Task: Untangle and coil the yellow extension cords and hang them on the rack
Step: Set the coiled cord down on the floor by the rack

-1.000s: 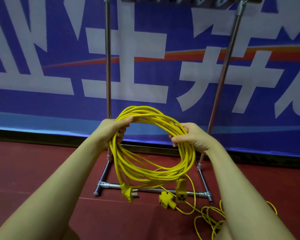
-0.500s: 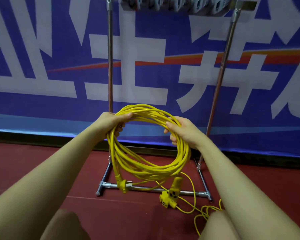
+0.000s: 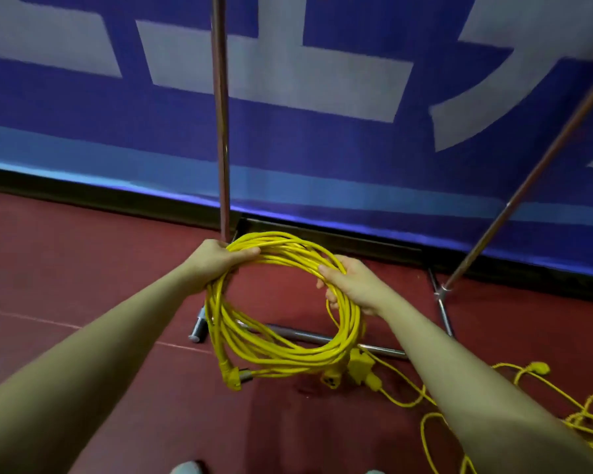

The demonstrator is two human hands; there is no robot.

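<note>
The coiled yellow cord (image 3: pixel 281 302) is gripped at its top by the curled fingers of the left hand (image 3: pixel 220 261) and right hand (image 3: pixel 353 285), now held lower before the rack (image 3: pixel 221 131) than a second ago, hanging not yet begun.

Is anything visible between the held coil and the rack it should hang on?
Nothing visible: both hands hold the coil right before the rack's uprights. The hanging bar is out of frame, so that stretch cannot be checked.
</note>
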